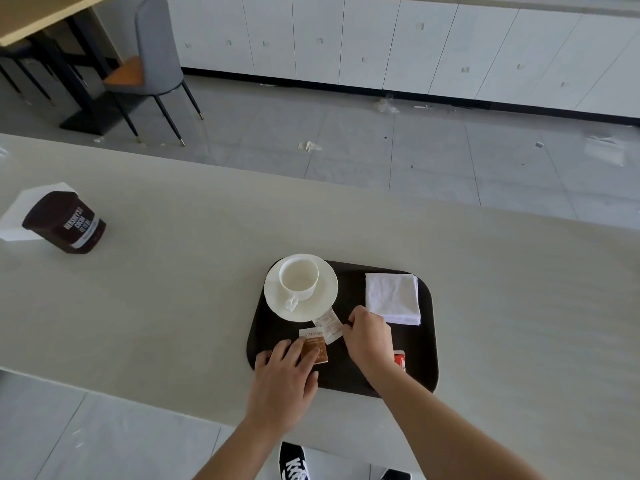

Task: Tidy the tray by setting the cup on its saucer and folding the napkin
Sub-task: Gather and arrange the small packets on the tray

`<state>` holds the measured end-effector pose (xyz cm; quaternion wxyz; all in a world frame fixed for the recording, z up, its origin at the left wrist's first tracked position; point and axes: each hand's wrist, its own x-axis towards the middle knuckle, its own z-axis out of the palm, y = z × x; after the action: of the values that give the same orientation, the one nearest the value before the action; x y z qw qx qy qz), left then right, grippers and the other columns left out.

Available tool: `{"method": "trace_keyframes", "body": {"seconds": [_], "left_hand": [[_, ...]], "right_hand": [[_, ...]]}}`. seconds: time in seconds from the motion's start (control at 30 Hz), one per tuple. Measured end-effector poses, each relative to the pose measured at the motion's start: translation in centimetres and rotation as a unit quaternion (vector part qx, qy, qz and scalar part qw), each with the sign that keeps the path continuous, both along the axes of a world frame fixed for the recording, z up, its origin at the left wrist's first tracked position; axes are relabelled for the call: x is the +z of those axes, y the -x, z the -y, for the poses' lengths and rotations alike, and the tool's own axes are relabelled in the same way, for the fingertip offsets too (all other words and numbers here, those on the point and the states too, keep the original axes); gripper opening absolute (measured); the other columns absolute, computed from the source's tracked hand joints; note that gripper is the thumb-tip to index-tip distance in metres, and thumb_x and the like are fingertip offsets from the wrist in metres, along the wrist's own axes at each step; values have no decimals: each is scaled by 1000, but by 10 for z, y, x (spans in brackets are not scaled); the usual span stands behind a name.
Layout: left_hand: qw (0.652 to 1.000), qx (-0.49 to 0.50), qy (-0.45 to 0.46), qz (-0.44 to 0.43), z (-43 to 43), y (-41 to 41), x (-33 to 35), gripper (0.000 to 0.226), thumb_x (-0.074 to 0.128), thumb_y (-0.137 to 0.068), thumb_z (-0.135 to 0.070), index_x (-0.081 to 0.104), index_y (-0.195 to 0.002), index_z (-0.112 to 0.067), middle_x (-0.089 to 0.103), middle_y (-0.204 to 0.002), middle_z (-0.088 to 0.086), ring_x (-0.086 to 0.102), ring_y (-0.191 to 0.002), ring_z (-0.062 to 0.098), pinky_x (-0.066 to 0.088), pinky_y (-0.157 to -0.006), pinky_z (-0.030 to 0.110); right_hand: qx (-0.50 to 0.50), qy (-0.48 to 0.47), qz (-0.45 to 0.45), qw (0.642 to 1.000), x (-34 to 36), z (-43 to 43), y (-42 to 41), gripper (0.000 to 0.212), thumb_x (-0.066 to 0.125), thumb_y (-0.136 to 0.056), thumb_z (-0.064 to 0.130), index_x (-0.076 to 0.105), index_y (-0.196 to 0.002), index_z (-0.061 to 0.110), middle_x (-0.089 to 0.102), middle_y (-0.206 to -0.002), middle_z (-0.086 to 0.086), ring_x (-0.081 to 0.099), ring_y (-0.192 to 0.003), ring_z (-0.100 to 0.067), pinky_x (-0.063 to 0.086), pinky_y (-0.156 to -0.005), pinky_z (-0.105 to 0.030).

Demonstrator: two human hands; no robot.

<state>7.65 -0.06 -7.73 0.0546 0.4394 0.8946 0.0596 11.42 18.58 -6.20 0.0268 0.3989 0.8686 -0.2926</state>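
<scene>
Cup already stands on its saucer, far left of the tray; napkin lies folded at far right. Judged step: sorting loose packets. Left hand rests flat, fingers spread on the brown sachet. Right hand, curled, pinches the white packet, napkin just beyond it. Next: lift the packets clear.

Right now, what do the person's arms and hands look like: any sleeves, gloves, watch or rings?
Both forearms are bare to the bottom edge of the picture, with no sleeve in view. The left hand and right hand wear no gloves. No watch, band or ring shows on either wrist or on the visible fingers.
</scene>
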Motion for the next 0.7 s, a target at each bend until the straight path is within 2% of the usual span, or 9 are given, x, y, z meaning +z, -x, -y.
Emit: {"method": "trace_keyframes", "body": {"seconds": [0.07, 0.13, 0.2, 0.33, 0.43, 0.53, 0.6, 0.67, 0.7], "left_hand": [[1000, 2, -3, 3, 0, 1, -1, 38, 55, -86, -41, 56, -123, -32, 61, -124, -4, 55, -112, 21, 47, -83, 42], [1000, 7, -7, 6, -1, 0, -1, 38, 56, -86, -40, 57, -122, -32, 61, -124, -4, 55, -112, 22, 47, -82, 42], [1000, 5, -10, 4, 0, 0, -1, 38, 57, -86, -40, 57, -123, -33, 61, -124, -5, 54, -112, 21, 47, -82, 42], [1000, 8, -17, 4, 2, 0, -2, 38, 55, -86, -39, 55, -124, -32, 60, -126, -5, 54, -112, 21, 45, -83, 41], [1000, 12, -23, 8, 2, -2, -3, 38, 56, -86, -38, 56, -124, -32, 60, -127, -4, 54, -113, 21, 45, -83, 42], [1000, 8, -29, 5, 3, -2, -6, 40, 54, -86, -38, 53, -126, -33, 59, -128, -4, 53, -114, 21, 44, -84, 41], [999, 8, -34, 3, 4, -2, -7, 40, 54, -86, -38, 54, -126, -33, 59, -128, -4, 53, -113, 22, 44, -84, 41], [999, 11, -36, 1, 3, -2, -7, 40, 55, -85, -37, 55, -125, -32, 60, -127, -3, 53, -112, 22, 44, -84, 42], [999, 15, -37, 2, 2, -2, -7, 40, 55, -85, -37, 55, -124, -31, 60, -127, -3, 53, -112, 23, 43, -84, 42]], "right_hand": [[7, -3, 23, 1000, 1, 2, 0, 17, 68, -89, 31, 59, -90, 17, 63, -78, 2, 59, -63, -11, 45, -49, -21], [3, 1, 38, 999, 1, 7, 2, 12, 68, -89, 26, 61, -93, 17, 67, -85, -1, 62, -66, -12, 51, -54, -23], [-14, 14, 38, 999, 1, 8, 5, 7, 65, -90, 21, 64, -94, 16, 69, -89, -2, 59, -65, -11, 48, -53, -21], [7, 17, 57, 998, 4, 7, 7, 4, 62, -92, 18, 63, -95, 15, 68, -89, -3, 61, -69, -13, 53, -59, -24], [11, 21, 57, 998, 7, 11, 6, 8, 60, -94, 20, 56, -88, 15, 63, -82, -3, 59, -66, -13, 47, -54, -23], [10, 37, 36, 999, 10, 15, 2, 12, 59, -93, 21, 50, -86, 15, 58, -79, -2, 54, -63, -13, 36, -48, -20], [7, 19, -6, 1000, 17, 11, -4, 17, 59, -92, 21, 49, -78, 17, 57, -71, 1, 53, -57, -10, 33, -47, -18], [26, -21, -45, 998, 26, 4, -13, 25, 62, -89, 20, 48, -68, 20, 55, -62, 6, 51, -51, -10, 33, -44, -18], [44, -41, -61, 996, 30, 1, -18, 21, 63, -86, 15, 51, -69, 19, 57, -64, 5, 52, -54, -11, 37, -45, -21]]}}
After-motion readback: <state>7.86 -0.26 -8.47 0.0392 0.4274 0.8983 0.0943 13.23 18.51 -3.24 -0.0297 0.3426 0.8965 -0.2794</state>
